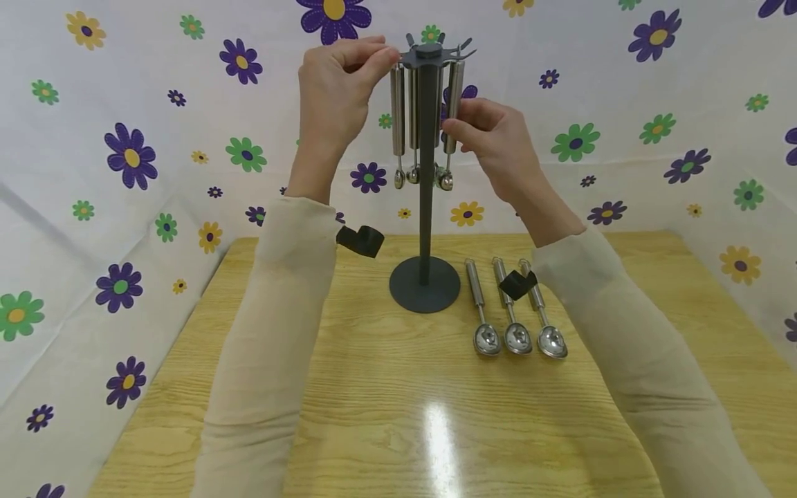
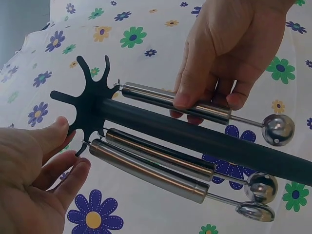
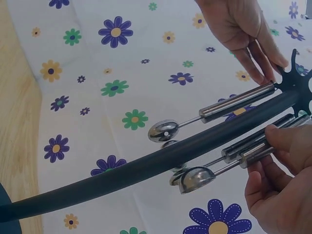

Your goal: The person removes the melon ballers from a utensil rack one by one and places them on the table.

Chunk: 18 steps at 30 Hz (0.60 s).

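Note:
A dark grey hanging rack [image 1: 426, 207] with a round base stands upright on the table, with several steel ice cream scoops hanging bowl-down from its hooked top. At the top left, my left hand [image 1: 339, 90] pinches one hook between thumb and fingers, right above a hanging scoop [image 1: 398, 111]. On the other side, my right hand [image 1: 498, 138] holds a second scoop [image 1: 455, 90] by its handle, with the handle's end up at a hook. The left wrist view shows free prongs on the rack head [image 2: 87, 100]. Some hanging scoops are partly hidden behind the post.
Three more scoops, a left one [image 1: 487, 339], a middle one [image 1: 518, 338] and a right one [image 1: 552, 341], lie in a row on the wooden table [image 1: 373, 415], right of the base. A flowered cloth [image 1: 249, 187] hangs behind. Black camera mounts [image 1: 367, 241] stick out at both wrists.

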Motion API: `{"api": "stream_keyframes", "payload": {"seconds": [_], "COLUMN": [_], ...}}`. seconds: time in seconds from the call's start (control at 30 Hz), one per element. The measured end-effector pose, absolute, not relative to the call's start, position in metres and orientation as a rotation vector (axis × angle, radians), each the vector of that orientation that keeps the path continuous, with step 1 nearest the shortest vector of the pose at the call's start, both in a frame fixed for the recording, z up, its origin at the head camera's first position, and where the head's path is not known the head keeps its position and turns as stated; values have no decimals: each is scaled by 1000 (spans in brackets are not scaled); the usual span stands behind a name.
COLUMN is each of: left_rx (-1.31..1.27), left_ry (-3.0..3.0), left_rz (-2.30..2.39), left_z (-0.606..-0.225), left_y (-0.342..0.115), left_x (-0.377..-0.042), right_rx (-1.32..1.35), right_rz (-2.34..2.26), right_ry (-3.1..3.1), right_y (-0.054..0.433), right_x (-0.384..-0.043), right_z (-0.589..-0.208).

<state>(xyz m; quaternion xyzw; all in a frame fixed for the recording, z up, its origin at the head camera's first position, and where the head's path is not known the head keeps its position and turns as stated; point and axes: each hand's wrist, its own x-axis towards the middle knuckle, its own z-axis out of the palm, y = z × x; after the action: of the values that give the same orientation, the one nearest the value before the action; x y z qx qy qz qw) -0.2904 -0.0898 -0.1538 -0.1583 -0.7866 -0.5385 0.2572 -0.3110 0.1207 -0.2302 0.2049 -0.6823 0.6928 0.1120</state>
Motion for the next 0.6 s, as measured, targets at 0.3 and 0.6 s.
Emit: {"api": "stream_keyframes", "payload": {"seconds": [0.3,0.6], "left_rx": [-474,-493], "left_ry": [-2168,-2160], "left_rz": [-1484,-1590], "left_z": [-153,-155], "left_y": [-97,-102], "left_x": [-299,-306], "right_rx": [611,604], "right_rz": [1995,1939], "right_ry": [-2021,-2112], "right_y": [129,138], "right_x": [-305,-299], "right_z": [-226,-221]}}
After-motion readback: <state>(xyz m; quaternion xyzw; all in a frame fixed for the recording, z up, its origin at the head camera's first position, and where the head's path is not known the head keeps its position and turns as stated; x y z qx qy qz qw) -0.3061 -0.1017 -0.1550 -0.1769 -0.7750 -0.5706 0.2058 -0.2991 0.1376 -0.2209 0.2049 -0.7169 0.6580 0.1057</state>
